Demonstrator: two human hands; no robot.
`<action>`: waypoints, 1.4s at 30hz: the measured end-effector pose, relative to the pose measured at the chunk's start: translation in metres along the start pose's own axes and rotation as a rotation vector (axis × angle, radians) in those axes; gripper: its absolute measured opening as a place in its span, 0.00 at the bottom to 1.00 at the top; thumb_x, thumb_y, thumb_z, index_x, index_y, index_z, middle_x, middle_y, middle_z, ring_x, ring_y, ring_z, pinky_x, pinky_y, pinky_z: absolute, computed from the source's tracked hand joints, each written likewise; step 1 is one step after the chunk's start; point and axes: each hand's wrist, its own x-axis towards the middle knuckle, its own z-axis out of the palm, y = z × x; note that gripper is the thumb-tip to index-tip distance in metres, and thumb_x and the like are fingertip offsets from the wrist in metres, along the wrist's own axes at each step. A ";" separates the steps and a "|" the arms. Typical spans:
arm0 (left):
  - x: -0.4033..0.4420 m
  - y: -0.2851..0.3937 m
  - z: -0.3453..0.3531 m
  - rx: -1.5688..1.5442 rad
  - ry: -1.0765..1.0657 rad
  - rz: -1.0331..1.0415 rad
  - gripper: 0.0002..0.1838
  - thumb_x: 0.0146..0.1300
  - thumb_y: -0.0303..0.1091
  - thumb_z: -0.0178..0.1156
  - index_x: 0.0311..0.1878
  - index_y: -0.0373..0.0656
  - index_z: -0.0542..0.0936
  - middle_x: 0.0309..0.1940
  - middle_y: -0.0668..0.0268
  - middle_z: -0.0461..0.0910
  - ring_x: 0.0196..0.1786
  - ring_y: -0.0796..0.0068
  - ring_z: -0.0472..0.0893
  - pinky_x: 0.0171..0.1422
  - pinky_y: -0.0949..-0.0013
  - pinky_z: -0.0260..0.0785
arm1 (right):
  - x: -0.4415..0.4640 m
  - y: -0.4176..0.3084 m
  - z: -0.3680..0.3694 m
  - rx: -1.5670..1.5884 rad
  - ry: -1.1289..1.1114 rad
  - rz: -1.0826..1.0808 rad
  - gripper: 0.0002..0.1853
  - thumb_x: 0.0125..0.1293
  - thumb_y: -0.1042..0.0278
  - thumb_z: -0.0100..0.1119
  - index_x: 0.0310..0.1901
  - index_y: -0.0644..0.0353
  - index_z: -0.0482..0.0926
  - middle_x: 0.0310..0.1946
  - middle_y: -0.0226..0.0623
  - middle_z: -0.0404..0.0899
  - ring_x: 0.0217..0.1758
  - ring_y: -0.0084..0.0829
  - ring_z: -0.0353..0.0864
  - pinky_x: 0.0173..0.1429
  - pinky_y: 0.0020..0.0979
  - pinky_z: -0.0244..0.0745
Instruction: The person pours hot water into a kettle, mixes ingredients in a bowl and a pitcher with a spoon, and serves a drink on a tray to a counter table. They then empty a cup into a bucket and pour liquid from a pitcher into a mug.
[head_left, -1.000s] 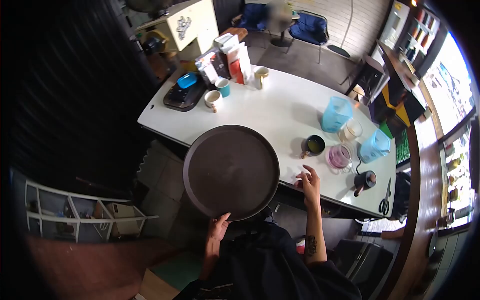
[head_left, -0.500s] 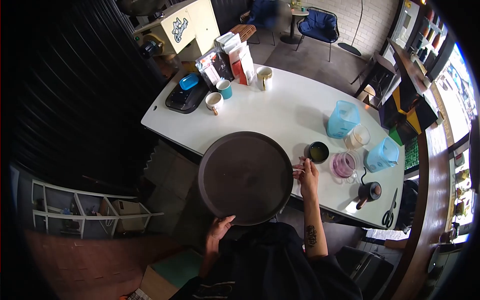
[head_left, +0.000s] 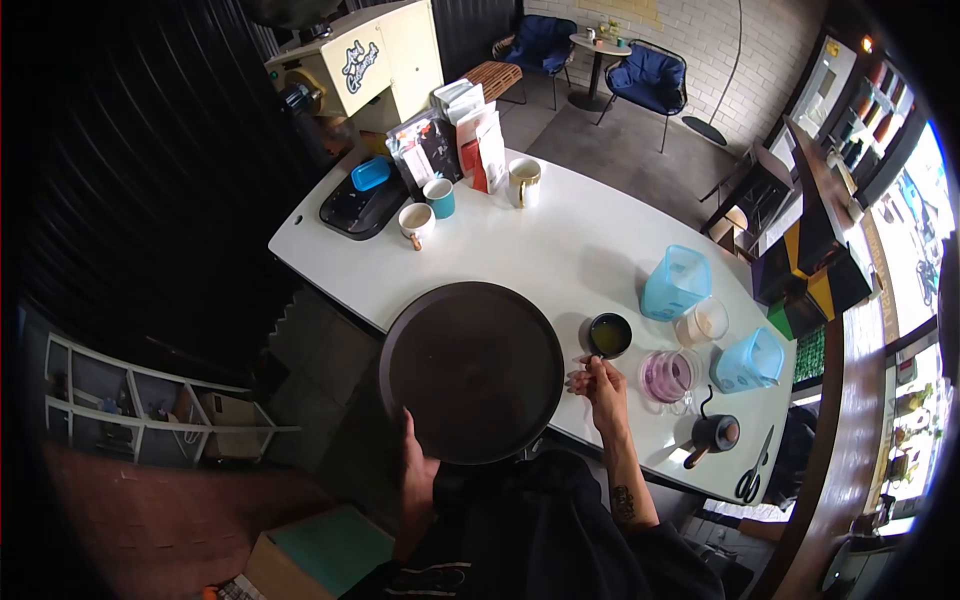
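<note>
A round dark brown tray (head_left: pixel 472 372) overlaps the near edge of the white table. My left hand (head_left: pixel 418 458) grips its lower left rim, thumb on top and the other fingers hidden beneath. Right of the tray, my right hand (head_left: pixel 602 390) has its fingers closed at the handle of a dark cup (head_left: pixel 610 335) holding greenish liquid. Beside that cup stand a glass vessel with pink liquid (head_left: pixel 667 376), a clear cup (head_left: pixel 703 321) and two light blue pitchers (head_left: pixel 676 284) (head_left: pixel 750 361).
Near the right end of the table (head_left: pixel 560 240) are a dark kettle (head_left: pixel 716 434) and scissors (head_left: pixel 750 482). Mugs (head_left: pixel 438 198) (head_left: pixel 524 183), upright bags (head_left: pixel 482 150) and a black scale (head_left: pixel 362 208) stand at the far left. White shelving (head_left: pixel 150 427) is at lower left.
My right hand has come to the dark cup's handle and closed there. My left hand's grip has shifted up along the tray's left rim. The camera view has tilted slightly.
</note>
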 end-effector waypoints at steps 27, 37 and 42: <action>-0.027 0.054 -0.044 -0.043 0.360 0.423 0.38 0.73 0.61 0.54 0.73 0.39 0.67 0.66 0.61 0.76 0.66 0.63 0.77 0.70 0.55 0.73 | -0.014 0.031 0.218 -0.448 -1.023 0.339 0.12 0.76 0.69 0.55 0.45 0.70 0.83 0.29 0.36 0.81 0.30 0.23 0.82 0.35 0.25 0.79; -0.009 0.182 -0.168 0.007 0.395 0.495 0.41 0.72 0.60 0.58 0.76 0.37 0.63 0.71 0.60 0.68 0.73 0.65 0.68 0.77 0.56 0.61 | -0.022 0.054 0.363 -0.684 -1.142 0.200 0.12 0.77 0.69 0.56 0.52 0.70 0.81 0.31 0.36 0.84 0.31 0.22 0.83 0.36 0.26 0.80; -0.018 0.272 -0.182 -0.108 0.297 0.504 0.38 0.74 0.57 0.56 0.73 0.36 0.63 0.69 0.56 0.71 0.67 0.58 0.76 0.68 0.53 0.74 | 0.016 0.078 0.421 -0.625 -0.708 -0.219 0.12 0.75 0.67 0.61 0.45 0.71 0.81 0.31 0.37 0.84 0.32 0.25 0.82 0.40 0.28 0.79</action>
